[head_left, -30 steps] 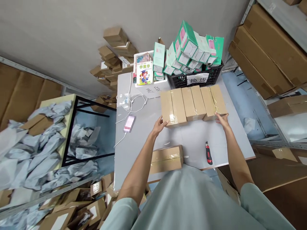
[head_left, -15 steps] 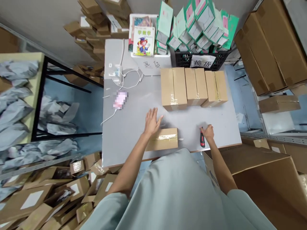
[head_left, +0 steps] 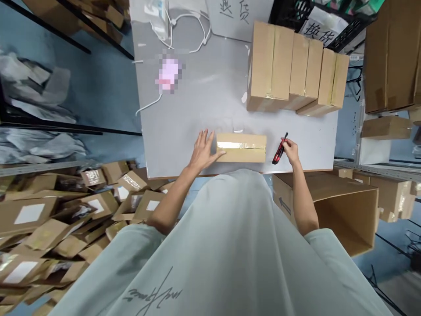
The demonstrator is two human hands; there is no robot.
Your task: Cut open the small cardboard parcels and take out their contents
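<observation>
Taking the small taped carton (head_left: 245, 154) as the clock's centre, with twelve at the far side, it lies near the close edge of the grey tabletop (head_left: 197, 105), a shiny strip of tape running along its upper face.

At nine o'clock is the left hand (head_left: 201, 153); its grip is wide, fingers spread, with the thumb over the carton's end. At three o'clock, the right hand (head_left: 290, 151) has a narrow grip holding a red-and-black knife (head_left: 279, 151), which slants with its thin end toward one o'clock. The knife and the carton are apart; whether the blade is out is hard to tell.

Between one and two o'clock, three larger taped cartons (head_left: 304, 66) stand side by side, with a black crate (head_left: 297, 11) beyond them. A white box (head_left: 230, 24) with black writing sits at twelve. Toward ten lies a pixelated pink item (head_left: 170, 72) beside a white cable (head_left: 149, 104). At four, below tabletop level, a big open carton (head_left: 348, 188) stands.
</observation>
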